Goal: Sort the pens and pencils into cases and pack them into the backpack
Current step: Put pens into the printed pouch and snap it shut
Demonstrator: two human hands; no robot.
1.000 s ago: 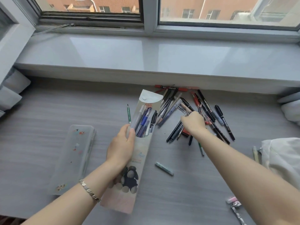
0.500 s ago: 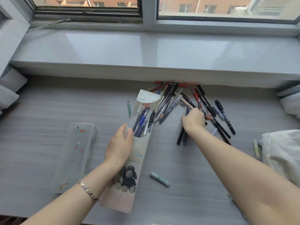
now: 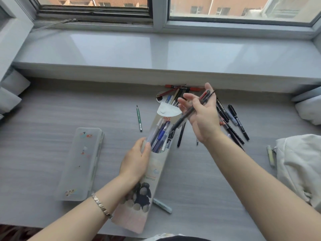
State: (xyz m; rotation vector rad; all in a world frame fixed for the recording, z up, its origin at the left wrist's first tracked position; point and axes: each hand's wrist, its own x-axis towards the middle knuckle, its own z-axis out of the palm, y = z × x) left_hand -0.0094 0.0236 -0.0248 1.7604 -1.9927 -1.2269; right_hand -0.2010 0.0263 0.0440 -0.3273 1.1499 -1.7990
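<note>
My left hand (image 3: 137, 159) grips a tall printed pen case (image 3: 147, 180) near its open window, tilting it off the desk; several pens (image 3: 160, 134) stand inside. My right hand (image 3: 202, 115) is raised above the case mouth and holds a few dark pens (image 3: 189, 113), their lower tips pointing into the opening. A loose pile of pens and markers (image 3: 231, 119) lies on the desk behind and right of that hand. A green pencil (image 3: 139, 118) lies alone to the left of the case.
A frosted plastic pencil box (image 3: 81, 164) lies shut at the left. A pale green pen (image 3: 162, 206) lies by the case's bottom. A white fabric bag (image 3: 298, 167) sits at the right edge with a small green stick (image 3: 271, 155) beside it. The windowsill (image 3: 156, 54) runs behind.
My right hand has picked up a few pens from the pile and lifted them left toward the case mouth. The left hand keeps its hold on the case.
</note>
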